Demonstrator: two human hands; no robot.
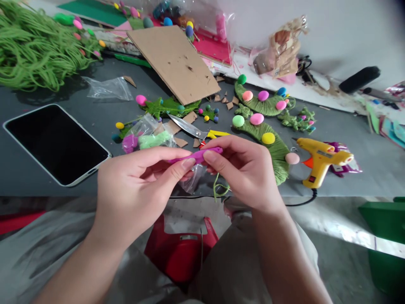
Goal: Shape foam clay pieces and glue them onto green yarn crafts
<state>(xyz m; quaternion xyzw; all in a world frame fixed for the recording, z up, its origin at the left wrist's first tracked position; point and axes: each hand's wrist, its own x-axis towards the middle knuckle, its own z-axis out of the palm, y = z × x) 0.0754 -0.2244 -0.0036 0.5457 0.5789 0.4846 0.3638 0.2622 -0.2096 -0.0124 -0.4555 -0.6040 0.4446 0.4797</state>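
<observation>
A slim purple strip (199, 155), soft-looking and rounded at its right end, is held just above the table's front edge. My left hand (136, 181) pinches it between thumb and fingers. Close beside, my right hand (243, 169) grips the strip's right part the same way. Behind my hands lie yellow-handled scissors (193, 128) with their blades pointing up and left. To their left, a clear plastic bag (155, 133) has purple and pale green pieces at it. Green yarn-wrapped curved shapes (278, 158) with coloured balls lie to the right, partly hidden by my right hand.
A yellow hot glue gun (319, 160) lies at the right, its cord over the table edge. On the left is a phone (57, 143) with a dark screen. Cardboard (180, 63), green yarn (38, 50) and a clear bag (109, 88) lie farther back. A red stool (180, 253) stands below.
</observation>
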